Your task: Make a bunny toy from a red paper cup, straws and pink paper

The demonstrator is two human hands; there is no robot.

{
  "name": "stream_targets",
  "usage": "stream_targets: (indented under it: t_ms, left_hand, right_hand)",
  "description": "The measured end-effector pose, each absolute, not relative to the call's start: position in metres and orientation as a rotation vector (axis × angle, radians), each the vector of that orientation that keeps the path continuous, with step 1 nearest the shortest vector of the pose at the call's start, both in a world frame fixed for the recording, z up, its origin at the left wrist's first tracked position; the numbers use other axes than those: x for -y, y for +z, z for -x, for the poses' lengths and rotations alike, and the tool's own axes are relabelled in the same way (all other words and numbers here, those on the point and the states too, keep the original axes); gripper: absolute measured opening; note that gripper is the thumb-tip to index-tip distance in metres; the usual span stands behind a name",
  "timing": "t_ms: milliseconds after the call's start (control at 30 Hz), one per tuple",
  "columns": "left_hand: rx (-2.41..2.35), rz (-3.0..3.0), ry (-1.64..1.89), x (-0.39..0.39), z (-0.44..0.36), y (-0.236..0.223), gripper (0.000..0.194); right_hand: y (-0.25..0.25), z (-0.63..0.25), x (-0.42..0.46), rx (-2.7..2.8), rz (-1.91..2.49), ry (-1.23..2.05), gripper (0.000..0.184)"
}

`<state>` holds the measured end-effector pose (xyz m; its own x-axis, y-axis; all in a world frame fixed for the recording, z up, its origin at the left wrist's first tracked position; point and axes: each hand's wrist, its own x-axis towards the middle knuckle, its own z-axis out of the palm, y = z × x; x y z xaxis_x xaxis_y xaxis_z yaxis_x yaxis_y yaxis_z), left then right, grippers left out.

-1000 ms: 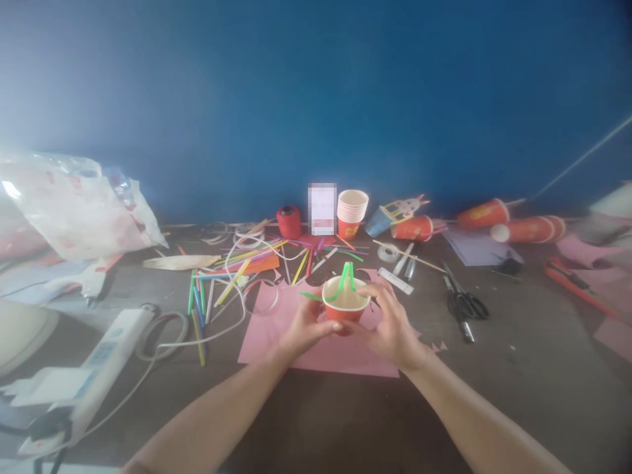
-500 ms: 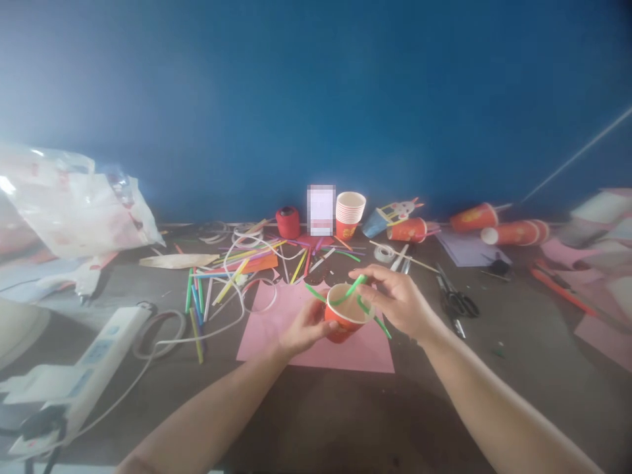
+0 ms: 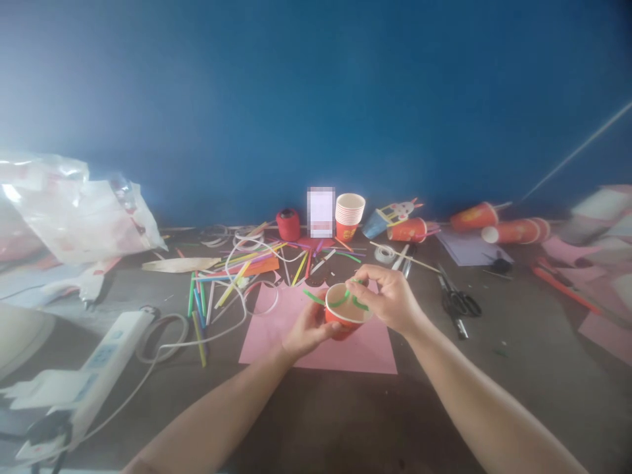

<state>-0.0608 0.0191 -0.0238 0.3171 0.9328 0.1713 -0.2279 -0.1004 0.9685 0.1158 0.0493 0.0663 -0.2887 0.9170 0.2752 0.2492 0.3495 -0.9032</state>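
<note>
My left hand [image 3: 312, 329] is wrapped round the left side of a red paper cup [image 3: 349, 321] with a pale inside. The cup is held upright above a pink sheet of paper [image 3: 276, 342]. A green straw [image 3: 313, 297] sticks out past the cup's left rim, and bent green lengths show inside. Over the cup's mouth, the thumb and fingers of my right hand [image 3: 388, 295] pinch the green straw near the far right rim. Those fingertips partly hide the pinched part.
Coloured straws [image 3: 237, 263] and a white cable [image 3: 207, 341] lie to the left, near a power strip [image 3: 111, 355] and a glue gun [image 3: 91, 283]. Stacked cups [image 3: 349, 217] stand at the back. Scissors [image 3: 457, 299] lie to the right, with tipped cups [image 3: 516, 232] beyond.
My right hand has drawn its fingertips inward over the cup's mouth. The green end standing up between the fingers and the green length outside on the right no longer show.
</note>
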Motion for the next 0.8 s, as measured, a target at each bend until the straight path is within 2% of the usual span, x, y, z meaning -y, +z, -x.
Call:
stream_targets:
  t_ms: [300, 567, 800]
  left_hand:
    - [-0.77, -1.29, 1.144, -0.0175, 0.0613, -0.0242, 0.059]
    - [-0.748, -1.316, 1.195, -0.0158, 0.061, -0.0273, 0.055]
    - [-0.776, -1.289, 1.234, -0.0158, 0.0591, -0.0266, 0.054]
  right_hand:
    - [0.0684, -0.1166, -0.0531, 1.846, 1.028, 0.887, 0.018]
    - [0.0695, -0.1144, -0.0459, 1.926, 0.978, 0.657, 0.015]
    - [0.0677, -0.1133, -0.0465, 1.929, 1.016, 0.722, 0.015]
